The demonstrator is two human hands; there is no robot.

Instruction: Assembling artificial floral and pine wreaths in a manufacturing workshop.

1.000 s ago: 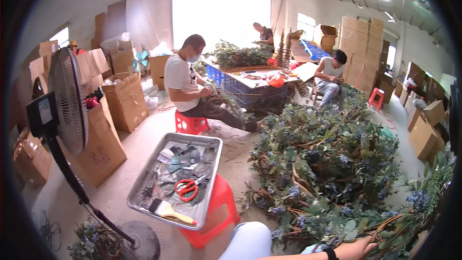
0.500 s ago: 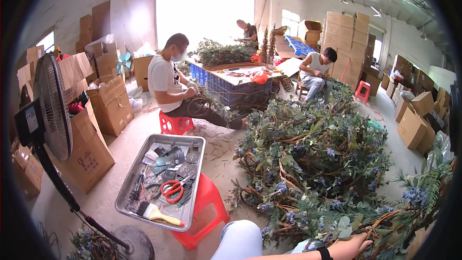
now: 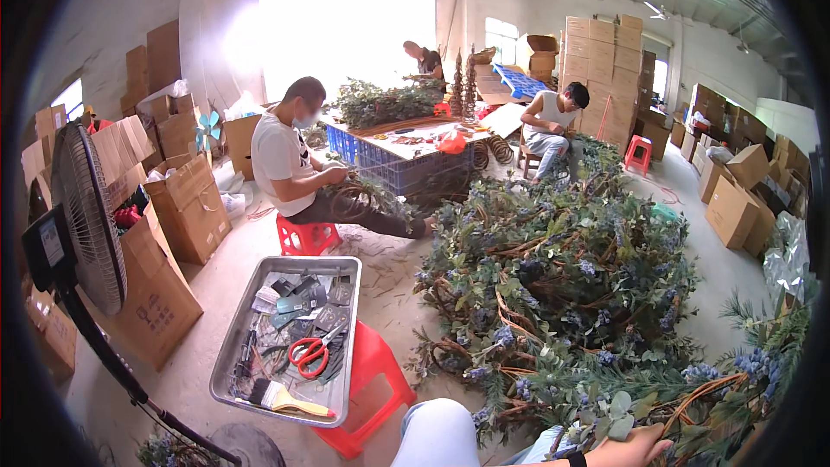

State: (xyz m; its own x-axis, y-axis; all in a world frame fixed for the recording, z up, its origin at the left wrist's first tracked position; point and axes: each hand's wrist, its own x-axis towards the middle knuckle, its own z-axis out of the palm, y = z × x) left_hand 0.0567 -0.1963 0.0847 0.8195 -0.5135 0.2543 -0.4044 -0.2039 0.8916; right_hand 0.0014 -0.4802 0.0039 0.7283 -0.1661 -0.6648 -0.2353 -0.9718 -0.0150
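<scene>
My left hand [image 3: 624,450], with a dark band at the wrist, reaches in from the lower edge. Its fingers are closed on a wreath [image 3: 702,393] of brown twigs, green needles, leaves and blue berry clusters. Part of the fingers is hidden in the foliage, and the wreath runs out of sight at the lower right. Just beyond my hand lies a big heap of similar wreaths [image 3: 562,277]. My right hand does not show.
A metal tray [image 3: 356,337] with red-handled scissors [image 3: 309,357], a paintbrush [image 3: 290,402] and dark cards rests on a red stool [image 3: 380,393]. A fan [image 3: 86,216] stands left. Co-workers sit beyond, near a crate table [image 3: 415,177]. Cartons [image 3: 186,207] line the sides.
The whole view has turned slightly, so the room sits further left. My left hand stays on the wreath, and less of its forearm shows. The nearest seated co-worker's hands have shifted a little.
</scene>
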